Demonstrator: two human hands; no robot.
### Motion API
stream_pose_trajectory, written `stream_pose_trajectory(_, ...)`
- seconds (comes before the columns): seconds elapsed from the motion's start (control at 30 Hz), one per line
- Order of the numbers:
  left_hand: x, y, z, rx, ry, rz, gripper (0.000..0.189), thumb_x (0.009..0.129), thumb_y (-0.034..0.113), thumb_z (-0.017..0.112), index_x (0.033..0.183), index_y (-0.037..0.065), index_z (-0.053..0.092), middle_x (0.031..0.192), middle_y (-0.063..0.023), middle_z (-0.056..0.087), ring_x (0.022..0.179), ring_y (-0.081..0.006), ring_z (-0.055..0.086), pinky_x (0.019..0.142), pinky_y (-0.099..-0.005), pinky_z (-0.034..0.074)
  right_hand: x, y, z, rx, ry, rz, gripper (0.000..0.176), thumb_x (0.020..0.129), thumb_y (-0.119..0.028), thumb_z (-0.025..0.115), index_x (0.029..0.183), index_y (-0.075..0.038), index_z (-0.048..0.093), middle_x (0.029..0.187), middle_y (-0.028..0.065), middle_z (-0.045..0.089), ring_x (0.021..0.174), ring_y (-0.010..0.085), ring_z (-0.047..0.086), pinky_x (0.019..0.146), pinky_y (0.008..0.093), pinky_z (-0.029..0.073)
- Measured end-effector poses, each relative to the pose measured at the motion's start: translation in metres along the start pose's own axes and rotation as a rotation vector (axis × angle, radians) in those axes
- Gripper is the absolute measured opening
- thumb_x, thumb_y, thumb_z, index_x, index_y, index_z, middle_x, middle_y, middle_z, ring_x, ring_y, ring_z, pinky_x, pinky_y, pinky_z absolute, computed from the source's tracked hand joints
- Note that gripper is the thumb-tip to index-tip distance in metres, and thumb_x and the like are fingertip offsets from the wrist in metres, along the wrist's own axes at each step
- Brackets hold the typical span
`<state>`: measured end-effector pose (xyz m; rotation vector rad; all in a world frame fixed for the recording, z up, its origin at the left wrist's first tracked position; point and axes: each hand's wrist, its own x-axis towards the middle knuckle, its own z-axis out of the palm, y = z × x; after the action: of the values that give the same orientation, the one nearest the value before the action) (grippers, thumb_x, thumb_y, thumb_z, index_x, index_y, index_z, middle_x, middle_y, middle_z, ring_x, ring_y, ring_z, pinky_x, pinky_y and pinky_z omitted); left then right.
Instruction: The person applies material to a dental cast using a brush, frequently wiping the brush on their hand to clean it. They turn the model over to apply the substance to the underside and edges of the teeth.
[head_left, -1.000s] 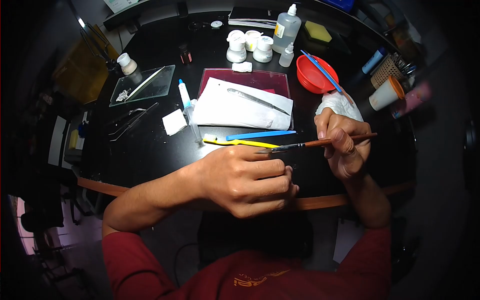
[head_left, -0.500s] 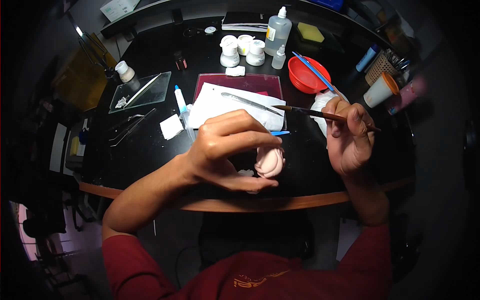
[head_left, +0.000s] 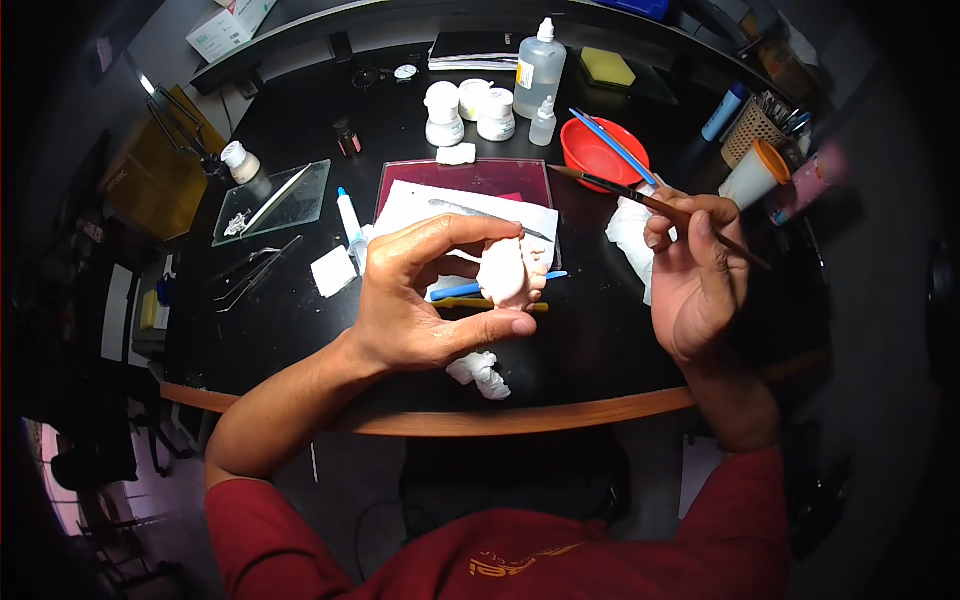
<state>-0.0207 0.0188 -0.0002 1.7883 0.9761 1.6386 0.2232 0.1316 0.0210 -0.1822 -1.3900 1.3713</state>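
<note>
Between thumb and fingers, my left hand [head_left: 425,290] grips a pale pink dental cast [head_left: 508,272], tooth-like bumps showing along its right side. My right hand [head_left: 700,275] pinches a thin brown paintbrush [head_left: 655,205], its dark pointed tip aimed up and left, well apart from the cast. Behind the cast lie a blue-handled tool [head_left: 455,292] and a yellow one [head_left: 535,307], both partly hidden. White paper [head_left: 420,205] with a metal spatula [head_left: 470,210] on it rests on a dark red plate [head_left: 400,175]. A crumpled tissue [head_left: 482,374] lies below my left hand.
A red bowl [head_left: 600,150] with a blue stick across it stands at the back right, a tissue [head_left: 630,235] in front. White jars [head_left: 443,120] and a clear bottle [head_left: 537,75] stand behind. A glass slab [head_left: 300,205] and tweezers [head_left: 260,275] lie left; a cup [head_left: 750,180] stands right.
My left hand has raised the dental cast up and left and turned it, so its bumps now show. My right hand's brush now tilts more steeply, tip higher. The view has shifted slightly.
</note>
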Motion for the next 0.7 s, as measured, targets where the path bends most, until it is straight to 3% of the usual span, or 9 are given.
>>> stream_pose_trajectory(0.07, 0.001, 0.001, 0.0, 0.041, 0.005, 0.009, 0.063, 0.073, 0.018, 0.097, 0.124, -0.004, 0.069, 0.118, -0.0165, 0.071, 0.105, -0.0232, 0.074, 0.086, -0.0375, 0.066, 0.0, 0.001, 0.003, -0.072, 0.009, -0.008, 0.014, 0.1, -0.005, 0.062, 0.113, -0.002, 0.059, 0.11, 0.0122, 0.066, 0.103, 0.0186, 0.064, 0.094, 0.0343, 0.049)
stream_pose_trajectory(0.17, 0.002, 0.0, 0.0, 0.101, -0.011, 0.024, 0.07, 0.072, 0.021, 0.098, 0.128, -0.006, 0.066, 0.122, -0.0194, 0.07, 0.105, -0.0243, 0.073, 0.087, -0.0382, 0.064, 0.002, 0.011, -0.007, -0.033, -0.138, -0.079, 0.019, 0.091, 0.002, 0.065, 0.107, -0.003, 0.057, 0.099, 0.0086, 0.063, 0.102, 0.0197, 0.059, 0.096, 0.0367, 0.047)
stream_pose_trajectory(0.2, 0.002, 0.0, -0.001, 0.122, -0.019, 0.029, 0.074, 0.071, 0.022, 0.099, 0.13, -0.006, 0.064, 0.123, -0.021, 0.07, 0.105, -0.0249, 0.073, 0.088, -0.0383, 0.063, 0.003, 0.007, -0.002, -0.032, -0.12, -0.051, 0.018, 0.086, 0.003, 0.062, 0.1, -0.004, 0.053, 0.087, 0.0067, 0.058, 0.098, 0.0209, 0.055, 0.097, 0.0383, 0.044)
stream_pose_trajectory(0.33, 0.008, 0.005, -0.008, 0.465, -0.083, 0.375, 0.065, 0.067, 0.021, 0.099, 0.12, -0.003, 0.071, 0.118, -0.0229, 0.073, 0.104, -0.0304, 0.075, 0.089, -0.0363, 0.062, 0.004, 0.01, -0.002, 0.066, -0.106, -0.002, 0.018, 0.081, 0.001, 0.058, 0.096, -0.005, 0.051, 0.078, 0.0081, 0.055, 0.091, 0.0217, 0.053, 0.091, 0.0366, 0.043)
stream_pose_trajectory(0.37, 0.006, 0.003, -0.002, 0.522, -0.037, 0.446, 0.052, 0.069, 0.021, 0.094, 0.113, 0.002, 0.073, 0.111, -0.0144, 0.074, 0.092, -0.0276, 0.075, 0.079, -0.0371, 0.061, 0.003, 0.01, -0.002, 0.064, -0.112, 0.011, 0.017, 0.082, 0.001, 0.058, 0.097, -0.005, 0.052, 0.08, 0.0091, 0.056, 0.091, 0.0212, 0.053, 0.089, 0.036, 0.044)
stream_pose_trajectory(0.43, 0.004, 0.001, -0.005, 0.715, -0.135, 0.581, 0.042, 0.075, 0.023, 0.087, 0.111, 0.006, 0.074, 0.109, -0.0117, 0.074, 0.086, -0.0222, 0.074, 0.072, -0.0332, 0.059, 0.004, 0.011, -0.005, 0.065, -0.131, 0.035, 0.015, 0.083, -0.001, 0.058, 0.097, -0.004, 0.052, 0.085, 0.0111, 0.058, 0.09, 0.0202, 0.053, 0.085, 0.0349, 0.045)
stream_pose_trajectory(0.47, 0.004, -0.002, -0.002, 0.752, -0.101, 0.655, 0.036, 0.077, 0.024, 0.081, 0.109, 0.008, 0.074, 0.109, -0.0095, 0.073, 0.082, -0.0182, 0.072, 0.067, -0.0307, 0.057, 0.003, 0.011, -0.006, 0.068, -0.148, 0.061, 0.016, 0.086, -0.004, 0.057, 0.101, 0.0, 0.056, 0.097, 0.0155, 0.061, 0.088, 0.0189, 0.057, 0.083, 0.0324, 0.047)
stream_pose_trajectory(0.63, 0.002, -0.005, -0.001, 0.77, -0.083, 0.78, 0.032, 0.08, 0.023, 0.08, 0.107, 0.009, 0.073, 0.109, -0.0079, 0.073, 0.086, -0.0172, 0.073, 0.068, -0.0292, 0.058, -0.003, 0.007, 0.003, -0.287, -0.267, -0.032, 0.031, 0.092, -0.006, 0.053, 0.117, 0.007, 0.065, 0.114, 0.02, 0.061, 0.09, 0.0206, 0.065, 0.089, 0.0343, 0.052)
stream_pose_trajectory(0.7, 0.004, -0.005, -0.003, 0.763, -0.085, 0.798, 0.032, 0.08, 0.022, 0.08, 0.108, 0.008, 0.073, 0.108, -0.0081, 0.073, 0.087, -0.0179, 0.073, 0.068, -0.0295, 0.059, -0.003, 0.007, 0.008, -0.513, -0.347, -0.157, 0.031, 0.093, -0.006, 0.053, 0.117, 0.007, 0.067, 0.11, 0.0194, 0.066, 0.096, 0.023, 0.066, 0.092, 0.0362, 0.052)
